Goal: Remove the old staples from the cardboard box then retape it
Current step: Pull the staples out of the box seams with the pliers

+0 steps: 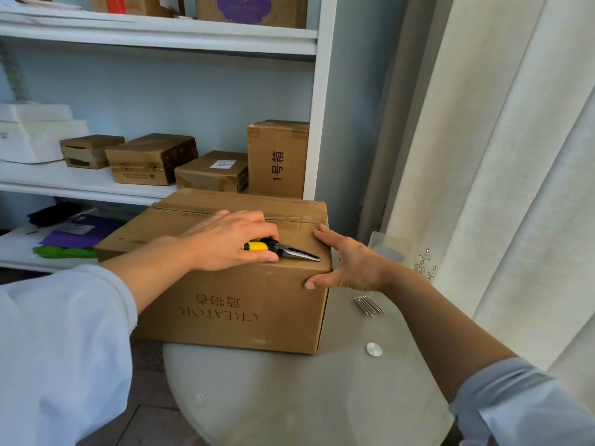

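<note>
on the round glass table (pixel 289 397), toward its far edge, sits the cardboard box (pixel 231 304), flaps closed and print upside down. left hand (pixel 230 241) lies on the box top, fingers curled round the yellow handles of needle-nose pliers (pixel 283 249), whose tip points at the box's right edge. right hand (pixel 347 262) braces the near right corner, fingers spread straight, thumb on the front face. loose nails (pixel 368 304) lie on the table just right of the box.
</note>
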Tool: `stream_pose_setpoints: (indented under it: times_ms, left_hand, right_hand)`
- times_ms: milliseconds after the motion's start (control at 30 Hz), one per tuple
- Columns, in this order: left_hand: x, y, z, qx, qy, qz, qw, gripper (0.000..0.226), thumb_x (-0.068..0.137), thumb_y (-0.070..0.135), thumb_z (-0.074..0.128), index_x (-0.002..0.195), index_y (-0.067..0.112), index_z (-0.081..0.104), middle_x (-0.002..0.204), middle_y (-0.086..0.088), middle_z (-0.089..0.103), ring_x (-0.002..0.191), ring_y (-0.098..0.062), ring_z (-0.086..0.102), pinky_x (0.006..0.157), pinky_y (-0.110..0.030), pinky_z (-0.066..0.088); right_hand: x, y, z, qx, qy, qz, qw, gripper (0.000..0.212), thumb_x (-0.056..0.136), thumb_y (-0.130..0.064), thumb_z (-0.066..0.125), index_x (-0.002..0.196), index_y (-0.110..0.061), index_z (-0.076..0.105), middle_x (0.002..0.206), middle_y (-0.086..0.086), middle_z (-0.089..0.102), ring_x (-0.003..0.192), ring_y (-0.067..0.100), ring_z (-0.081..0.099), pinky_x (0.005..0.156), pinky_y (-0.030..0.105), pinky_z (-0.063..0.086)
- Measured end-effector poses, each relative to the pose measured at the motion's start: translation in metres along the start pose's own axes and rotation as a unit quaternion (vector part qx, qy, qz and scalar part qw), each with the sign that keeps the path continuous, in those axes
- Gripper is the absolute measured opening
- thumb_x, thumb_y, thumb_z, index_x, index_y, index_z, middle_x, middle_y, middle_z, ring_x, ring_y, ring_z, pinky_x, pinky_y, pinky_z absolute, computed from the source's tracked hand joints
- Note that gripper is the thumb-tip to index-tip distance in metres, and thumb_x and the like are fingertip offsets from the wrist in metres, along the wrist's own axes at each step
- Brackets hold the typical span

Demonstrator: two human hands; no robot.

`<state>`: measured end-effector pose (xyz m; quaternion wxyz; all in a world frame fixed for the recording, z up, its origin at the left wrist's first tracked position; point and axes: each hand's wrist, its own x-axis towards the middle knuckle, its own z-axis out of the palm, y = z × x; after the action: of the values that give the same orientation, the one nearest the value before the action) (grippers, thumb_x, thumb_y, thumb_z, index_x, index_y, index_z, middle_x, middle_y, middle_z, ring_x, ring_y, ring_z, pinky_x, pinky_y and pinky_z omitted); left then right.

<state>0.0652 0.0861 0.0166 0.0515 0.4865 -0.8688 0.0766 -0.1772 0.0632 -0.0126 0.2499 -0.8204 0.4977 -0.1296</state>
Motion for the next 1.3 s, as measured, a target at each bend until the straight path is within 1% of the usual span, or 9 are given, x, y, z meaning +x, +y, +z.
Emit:
stream_pose_setpoints:
  times_ms: [133,267,400,467,667,800,1000,1133,1300]
  left_hand:
    - [-0.004,0.005,0.007,0.005,0.018,-0.021,1.0,0.042,0.084,0.066,0.033,0.114,0.041,0.048,0.103,0.014,0.045,0.096,-0.005,0.045,0.083,-0.029,0.037]
    - [-0.005,0.01,0.009,0.01,0.038,-0.035,0.999,0.039,0.087,0.064,0.035,0.115,0.039,0.048,0.104,0.014,0.044,0.099,-0.006,0.044,0.085,-0.029,0.035]
    - [-0.007,0.016,0.014,0.017,0.061,-0.051,0.997,0.039,0.089,0.062,0.035,0.117,0.038,0.047,0.108,0.013,0.044,0.103,-0.007,0.044,0.087,-0.029,0.035]
    - [-0.007,0.021,0.016,0.022,0.077,-0.059,0.995,0.038,0.09,0.06,0.035,0.117,0.038,0.047,0.106,0.013,0.043,0.103,-0.008,0.044,0.086,-0.028,0.033]
    - [-0.001,0.029,0.017,0.004,0.101,-0.089,0.991,0.033,0.091,0.057,0.04,0.115,0.037,0.048,0.107,0.013,0.044,0.107,-0.008,0.044,0.09,-0.029,0.032]
    - [0.001,0.029,0.026,-0.071,0.134,-0.129,0.98,0.03,0.088,0.058,0.045,0.106,0.036,0.051,0.109,0.013,0.049,0.107,-0.01,0.045,0.094,-0.036,0.035]
    - [-0.002,0.014,0.014,-0.094,0.048,-0.088,0.99,0.031,0.087,0.056,0.048,0.114,0.04,0.052,0.11,0.017,0.042,0.108,-0.006,0.041,0.099,-0.038,0.036]
    - [-0.002,0.004,-0.003,-0.052,-0.007,-0.066,0.996,0.04,0.084,0.06,0.051,0.118,0.04,0.051,0.108,0.012,0.045,0.103,-0.008,0.045,0.086,-0.032,0.037]
    - [0.006,0.004,-0.017,0.021,-0.052,-0.048,0.997,0.052,0.08,0.061,0.056,0.124,0.036,0.046,0.113,0.009,0.05,0.109,-0.012,0.045,0.096,-0.035,0.036]
  right_hand:
    - [-0.003,-0.001,0.002,-0.027,0.017,-0.003,0.999,0.102,0.075,-0.051,0.073,0.153,-0.026,0.012,0.16,-0.01,0.006,0.146,0.018,0.014,0.118,0.036,0.014]
    - [-0.013,-0.007,0.011,-0.075,0.116,-0.025,0.99,0.086,0.078,-0.046,0.073,0.149,-0.023,0.03,0.156,-0.006,0.026,0.143,0.018,0.027,0.115,0.034,0.023]
    - [-0.018,-0.004,0.019,0.028,0.181,-0.02,0.983,0.071,0.079,-0.039,0.074,0.141,-0.019,0.047,0.145,-0.005,0.047,0.134,0.016,0.041,0.111,0.031,0.031]
    - [-0.017,-0.003,0.017,0.059,0.186,-0.006,0.981,0.067,0.079,-0.037,0.075,0.138,-0.019,0.05,0.14,-0.005,0.052,0.13,0.015,0.046,0.11,0.033,0.036]
    - [-0.014,-0.005,0.011,0.047,0.19,0.011,0.981,0.064,0.08,-0.033,0.074,0.137,-0.014,0.051,0.138,-0.002,0.055,0.129,0.015,0.048,0.108,0.03,0.036]
    - [-0.013,-0.008,0.01,0.037,0.181,0.023,0.982,0.064,0.081,-0.035,0.072,0.137,-0.015,0.051,0.141,-0.003,0.052,0.131,0.016,0.046,0.108,0.033,0.036]
    - [-0.015,-0.008,0.01,0.059,0.181,0.028,0.981,0.063,0.081,-0.033,0.072,0.138,-0.015,0.05,0.14,-0.003,0.052,0.131,0.016,0.046,0.108,0.032,0.035]
    - [-0.016,-0.008,0.01,0.064,0.178,0.031,0.982,0.064,0.081,-0.034,0.072,0.138,-0.015,0.049,0.14,-0.003,0.052,0.131,0.016,0.046,0.108,0.031,0.035]
    - [-0.016,-0.007,0.01,0.061,0.18,0.024,0.981,0.064,0.082,-0.033,0.072,0.138,-0.015,0.049,0.141,-0.004,0.051,0.132,0.016,0.045,0.109,0.031,0.034]
